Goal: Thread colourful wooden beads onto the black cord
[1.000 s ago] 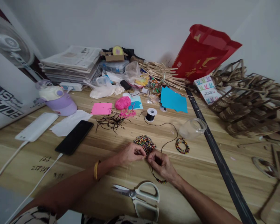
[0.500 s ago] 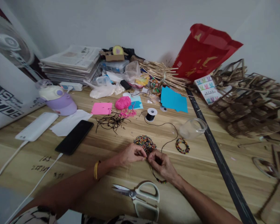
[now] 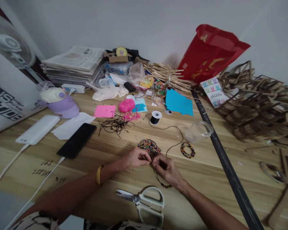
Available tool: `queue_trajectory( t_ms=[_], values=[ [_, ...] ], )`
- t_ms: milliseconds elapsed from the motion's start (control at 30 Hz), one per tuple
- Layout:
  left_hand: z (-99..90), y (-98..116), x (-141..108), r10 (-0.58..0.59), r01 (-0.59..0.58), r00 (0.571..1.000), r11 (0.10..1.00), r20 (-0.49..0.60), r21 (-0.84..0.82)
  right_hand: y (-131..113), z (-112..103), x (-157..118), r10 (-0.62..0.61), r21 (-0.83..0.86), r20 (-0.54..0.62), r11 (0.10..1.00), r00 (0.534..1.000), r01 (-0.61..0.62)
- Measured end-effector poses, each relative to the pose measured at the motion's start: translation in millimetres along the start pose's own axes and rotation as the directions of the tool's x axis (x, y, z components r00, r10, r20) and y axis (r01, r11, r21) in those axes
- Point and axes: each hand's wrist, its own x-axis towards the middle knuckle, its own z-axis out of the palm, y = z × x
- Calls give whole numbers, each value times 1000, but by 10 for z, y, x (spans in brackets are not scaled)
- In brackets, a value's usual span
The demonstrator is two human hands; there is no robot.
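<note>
Between thumb and forefinger, my left hand pinches a small yellowish bead. Close beside it, my right hand is closed on a thin black cord; the cord's tip is hidden by the fingers. Below the right hand, several coloured beads are strung on this cord. A heap of loose multicoloured beads lies just beyond both hands. The cord loops back to a white spool of black cord. To the right lies a coiled beaded bracelet.
Open-bladed scissors lie nearest me. A clear glass jar stands right, by a black strip. On the left are a black phone and a white power bank. Cut black cords and pink yarn lie further back.
</note>
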Motion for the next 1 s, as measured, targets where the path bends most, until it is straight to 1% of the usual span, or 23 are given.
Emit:
queue_trajectory(
  t_ms=[200, 333, 533, 700, 900, 1000],
  values=[
    [2, 32, -10, -2, 2, 1000, 999, 1, 39, 7, 4, 1, 11, 7, 5, 1000, 1000, -11],
    [10, 54, -18, 8, -8, 1000, 999, 7, 31, 8, 4, 4, 17, 17, 15, 1000, 1000, -17],
    [17, 69, -18, -17, 17, 1000, 1000, 4, 18, 37, 10, 2, 24, 32, 11, 999, 1000, -24],
    [25, 74, -18, -16, 16, 1000, 999, 7, -41, 75, 16, 2, 18, 57, 12, 998, 1000, -19],
    [46, 86, -28, -54, 53, 999, 993, 0, -105, 81, 29, 6, 35, 150, 14, 988, 999, -37],
    [58, 79, -24, -54, 54, 999, 991, -1, -124, 84, 34, 3, 27, 147, 16, 989, 1000, -29]
  ],
)
